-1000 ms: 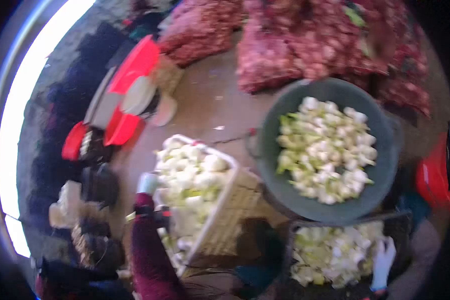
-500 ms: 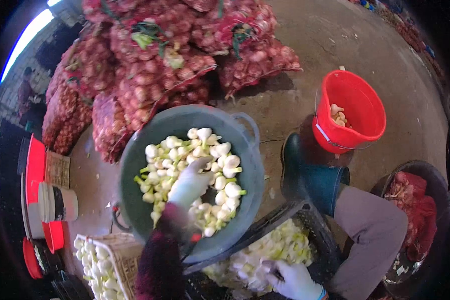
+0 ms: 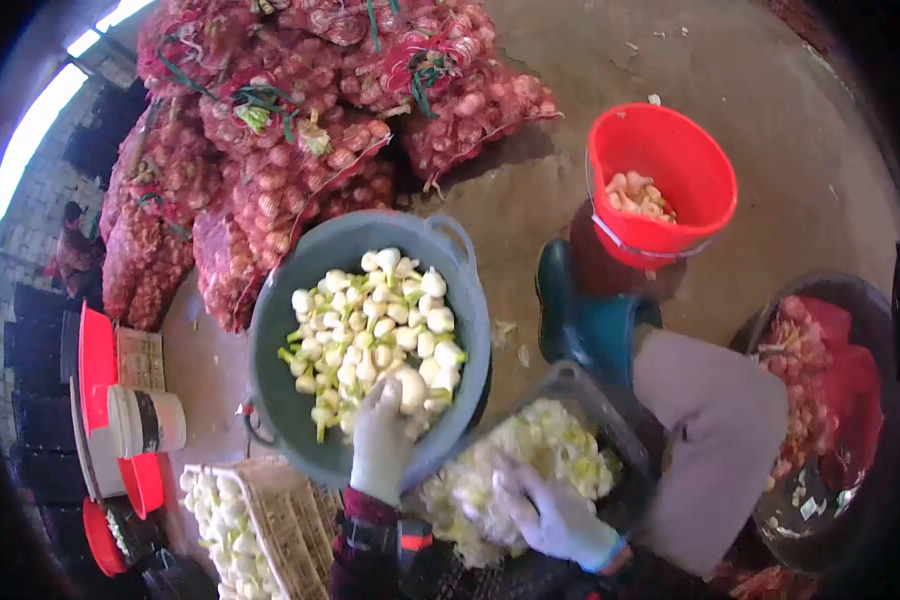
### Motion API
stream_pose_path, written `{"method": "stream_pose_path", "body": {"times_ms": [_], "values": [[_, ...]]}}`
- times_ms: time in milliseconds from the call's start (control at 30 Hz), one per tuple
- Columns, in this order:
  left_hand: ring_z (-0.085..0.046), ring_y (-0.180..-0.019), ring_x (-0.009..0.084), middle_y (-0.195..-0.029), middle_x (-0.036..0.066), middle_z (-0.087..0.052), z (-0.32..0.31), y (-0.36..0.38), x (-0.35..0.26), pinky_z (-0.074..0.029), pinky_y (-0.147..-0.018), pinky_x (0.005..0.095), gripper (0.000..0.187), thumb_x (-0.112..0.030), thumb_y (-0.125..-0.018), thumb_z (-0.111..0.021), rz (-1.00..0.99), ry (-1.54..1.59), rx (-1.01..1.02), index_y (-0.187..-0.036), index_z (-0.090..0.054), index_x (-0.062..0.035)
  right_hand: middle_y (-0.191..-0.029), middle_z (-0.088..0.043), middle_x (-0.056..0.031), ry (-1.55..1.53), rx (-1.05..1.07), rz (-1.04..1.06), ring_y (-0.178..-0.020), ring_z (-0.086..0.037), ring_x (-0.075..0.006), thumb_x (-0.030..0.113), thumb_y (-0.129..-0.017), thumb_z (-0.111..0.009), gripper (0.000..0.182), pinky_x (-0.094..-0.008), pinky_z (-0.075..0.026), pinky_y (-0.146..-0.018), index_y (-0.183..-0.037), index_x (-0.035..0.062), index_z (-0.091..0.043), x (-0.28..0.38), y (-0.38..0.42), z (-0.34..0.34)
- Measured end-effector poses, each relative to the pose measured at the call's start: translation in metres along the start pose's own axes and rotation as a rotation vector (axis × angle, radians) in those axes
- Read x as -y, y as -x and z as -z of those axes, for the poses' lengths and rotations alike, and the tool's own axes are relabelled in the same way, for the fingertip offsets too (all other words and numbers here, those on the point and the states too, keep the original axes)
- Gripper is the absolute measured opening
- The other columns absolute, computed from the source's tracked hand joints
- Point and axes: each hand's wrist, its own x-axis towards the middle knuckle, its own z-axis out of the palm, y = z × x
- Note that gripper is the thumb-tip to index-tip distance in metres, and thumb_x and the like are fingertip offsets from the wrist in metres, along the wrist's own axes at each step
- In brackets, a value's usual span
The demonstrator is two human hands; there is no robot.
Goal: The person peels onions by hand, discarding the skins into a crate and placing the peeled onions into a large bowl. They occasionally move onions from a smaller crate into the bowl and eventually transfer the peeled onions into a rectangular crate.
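Note:
My left hand (image 3: 380,445), in a white glove, reaches over a grey-blue tub (image 3: 472,330) of trimmed white garlic bulbs (image 3: 370,320), several with short green stems. Its fingers are closed round one larger garlic bulb (image 3: 407,390) at the tub's near side. To the right, my gloved right hand (image 3: 558,515) hovers over a black crate (image 3: 610,420) heaped with pale garlic skins (image 3: 530,455). Its fingers are bent together, and whatever they hold, if anything, is hard to make out.
Red mesh sacks (image 3: 270,170) of garlic are piled behind the tub. A red bucket (image 3: 710,190) with some pieces inside stands by my boot (image 3: 560,310). At right sits a dark basin (image 3: 770,520) with a mesh sack; at left, a crate (image 3: 270,520) of white bulbs.
My left hand has drawn back toward the tub's near edge and now grips a bulb. My right hand has shifted up slightly over the skins. The view has turned a little.

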Motion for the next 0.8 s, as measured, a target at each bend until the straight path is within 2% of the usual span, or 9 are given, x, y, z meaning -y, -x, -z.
{"method": "stream_pose_path", "body": {"times_ms": [33, 133, 233, 467, 567, 633, 667, 767, 800], "values": [[-0.062, -0.082, 0.0167, -0.101, 0.009, -0.062, 0.004, 0.031, 0.009, -0.054, -0.07, 0.0276, 0.037, -0.026, -0.098, -0.051, 0.006, 0.051, -0.028, -0.125, -0.051, -0.0007, -0.074, -0.064, -0.0175, 0.157, -0.068, 0.129, -0.065, -0.064, -0.0317, 0.029, -0.092, -0.056, 0.044, -0.0407, -0.05, -0.057, -0.131, 0.0104, -0.051, -0.001, 0.004, -0.005], [-0.057, -0.066, 0.0143, -0.093, 0.01, -0.065, 0.007, 0.106, 0.039, -0.046, -0.058, 0.0245, 0.041, -0.036, -0.095, -0.057, 0.05, 0.248, 0.047, -0.113, -0.056, 0.0005, -0.066, -0.062, -0.0166, 0.065, 0.196, -0.163, -0.058, -0.062, -0.0309, 0.029, -0.091, -0.056, 0.051, -0.0415, -0.048, -0.054, -0.138, 0.0119, -0.045, 0.03, 0.0, 0.005], [-0.051, -0.058, 0.013, -0.085, 0.009, -0.065, 0.001, 0.157, 0.055, -0.042, -0.054, 0.0242, 0.04, -0.039, -0.093, -0.058, 0.06, 0.304, 0.004, -0.103, -0.061, -0.0004, -0.063, -0.062, -0.0128, 0.16, 0.195, 0.098, -0.055, -0.061, -0.0302, 0.029, -0.092, -0.054, 0.055, -0.0408, -0.048, -0.052, -0.143, 0.0129, -0.04, 0.027, 0.021, -0.007], [-0.053, -0.06, 0.0127, -0.085, 0.007, -0.063, -0.007, 0.192, 0.085, -0.041, -0.053, 0.0228, 0.036, -0.03, -0.094, -0.059, 0.008, 0.386, -0.153, -0.112, -0.057, 0.0018, -0.066, -0.062, -0.0156, 0.184, 0.287, 0.048, -0.06, -0.063, -0.0348, 0.03, -0.094, -0.054, 0.044, -0.0457, -0.048, -0.055, -0.134, 0.0129, -0.049, 0.014, 0.052, -0.025], [-0.046, -0.057, 0.0092, -0.083, 0.004, -0.06, 0.002, 0.192, 0.091, -0.038, -0.05, 0.0217, 0.043, -0.037, -0.094, -0.058, -0.012, 0.283, -0.102, -0.111, -0.055, 0.0022, -0.072, -0.065, -0.0157, 0.092, 0.153, 0.086, -0.063, -0.065, -0.029, 0.029, -0.094, -0.053, 0.041, -0.0409, -0.048, -0.055, -0.127, 0.005, -0.055, 0.0, 0.054, -0.03], [-0.045, -0.055, 0.0094, -0.083, 0.005, -0.06, 0.001, 0.195, 0.089, -0.038, -0.05, 0.0208, 0.043, -0.037, -0.093, -0.06, 0.003, 0.29, -0.1, -0.11, -0.056, 0.0023, -0.084, -0.066, -0.0198, -0.48, 0.236, -0.134, -0.074, -0.066, -0.0316, 0.03, -0.095, -0.052, 0.038, -0.0422, -0.05, -0.062, -0.122, 0.0028, -0.058, -0.004, 0.048, -0.024], [-0.046, -0.057, 0.0097, -0.084, 0.005, -0.061, 0.001, 0.197, 0.088, -0.038, -0.051, 0.0208, 0.042, -0.036, -0.093, -0.06, 0.046, 0.316, -0.127, -0.111, -0.056, 0.0021, -0.098, -0.066, -0.0216, -0.6, 0.553, -0.515, -0.089, -0.065, -0.0343, 0.032, -0.096, -0.052, 0.041, -0.0417, -0.05, -0.075, -0.12, 0.0002, -0.058, 0.001, 0.032, 0.0], [-0.054, -0.066, 0.0124, -0.087, 0.005, -0.063, 0.001, 0.207, 0.09, -0.043, -0.056, 0.0237, 0.039, -0.033, -0.092, -0.061, 0.047, 0.244, -0.139, -0.112, -0.057, 0.001, -0.101, -0.067, -0.0197, 0.013, 0.456, -0.141, -0.095, -0.064, -0.0345, 0.036, -0.093, -0.055, 0.045, -0.0411, -0.049, -0.081, -0.121, 0.001, -0.057, 0.029, 0.022, 0.042], [-0.061, -0.074, 0.0149, -0.091, 0.005, -0.064, 0.002, 0.205, 0.09, -0.048, -0.061, 0.0265, 0.037, -0.031, -0.092, -0.061, 0.012, 0.147, -0.123, -0.113, -0.058, 0.0001, -0.103, -0.067, -0.0183, -0.121, 0.276, -0.014, -0.093, -0.064, -0.0352, 0.038, -0.091, -0.057, 0.045, -0.0426, -0.05, -0.079, -0.12, 0.0046, -0.059, 0.017, 0.034, 0.022]]}}
